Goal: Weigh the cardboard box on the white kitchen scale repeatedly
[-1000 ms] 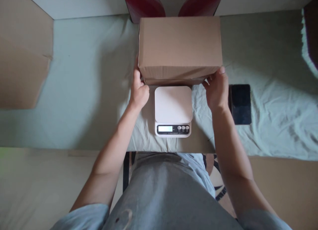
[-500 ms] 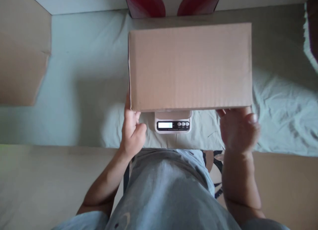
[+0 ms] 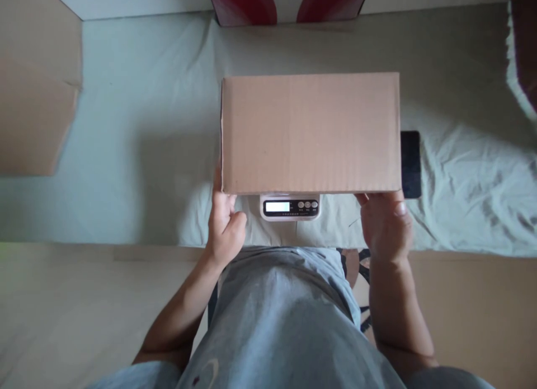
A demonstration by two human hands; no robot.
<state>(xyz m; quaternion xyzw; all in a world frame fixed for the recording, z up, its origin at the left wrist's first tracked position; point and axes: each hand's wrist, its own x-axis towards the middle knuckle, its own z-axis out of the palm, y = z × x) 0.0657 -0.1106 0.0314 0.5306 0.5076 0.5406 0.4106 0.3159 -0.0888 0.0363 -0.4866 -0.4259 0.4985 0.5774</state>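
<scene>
Pale-green cloth [image 3: 109, 126] spreading beneath L hand [image 3: 225, 226] & R hand [image 3: 386, 226]. Cardboard box [image 3: 310, 134] spanning betw. hands, just fwd of palms; no longer sitting beyond digital scale [image 3: 290, 214] as sec ago, now covering its plate. Meaning: positioning over plate looking abt done; contact w/ plate hidden, can't tell. Scale lying betw. hands, display [image 3: 277, 207] glowing, digits unreadable. L hand gripping box's near-L corner, thumb folded; R hand cupping near-R corner, palm up; fingertips hidden. Smartphone [image 3: 411, 165] peeking out beyond R hand.
</scene>
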